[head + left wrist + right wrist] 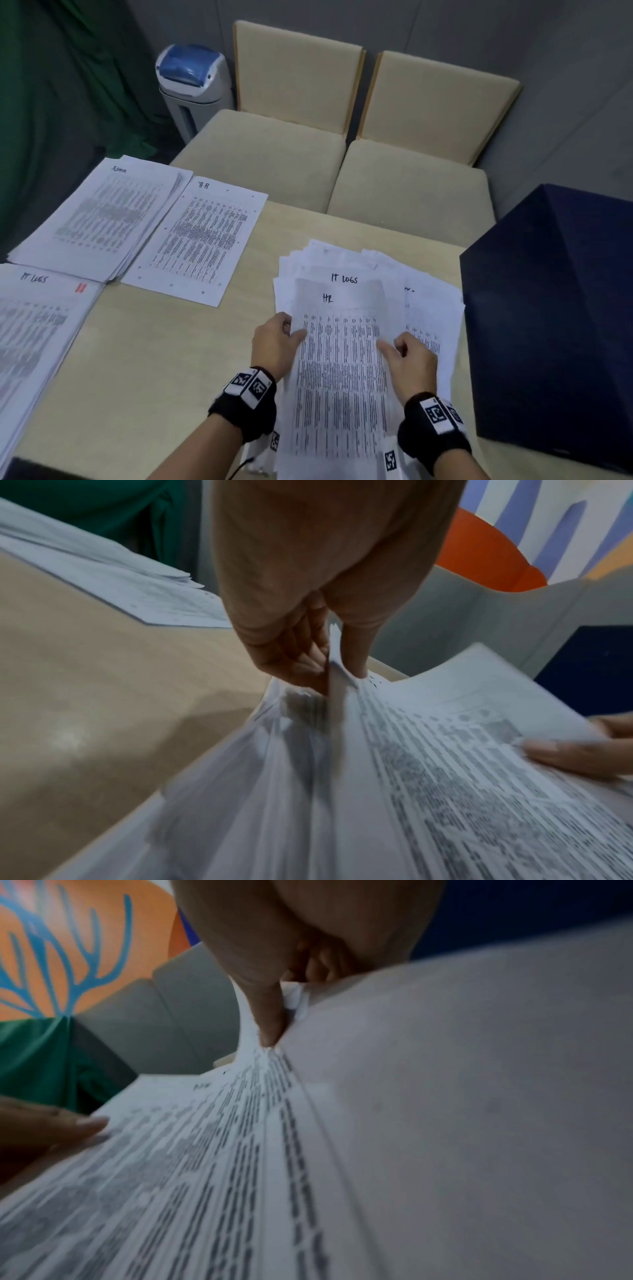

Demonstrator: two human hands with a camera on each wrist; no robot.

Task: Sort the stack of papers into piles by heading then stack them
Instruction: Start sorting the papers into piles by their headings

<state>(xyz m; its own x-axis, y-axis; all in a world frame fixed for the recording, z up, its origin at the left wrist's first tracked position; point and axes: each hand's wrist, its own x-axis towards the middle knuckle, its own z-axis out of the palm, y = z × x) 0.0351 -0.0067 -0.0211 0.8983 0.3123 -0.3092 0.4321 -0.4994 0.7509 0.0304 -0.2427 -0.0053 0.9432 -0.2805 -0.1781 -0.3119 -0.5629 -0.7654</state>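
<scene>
Head view: top sheet (pixel 337 359) headed "HR", next "IT LOGS".

You get soft, dim, even indoor light in the head view. The table (pixel 191 342) carries only faint shadows beside the papers (pixel 342 359), whose print smears; lines bow toward the frame edges. In the left wrist view a pale glare patch sits on the table left of the papers. Both wrist views are blurred, and the sheet nearest the right wrist camera is out of focus.
</scene>
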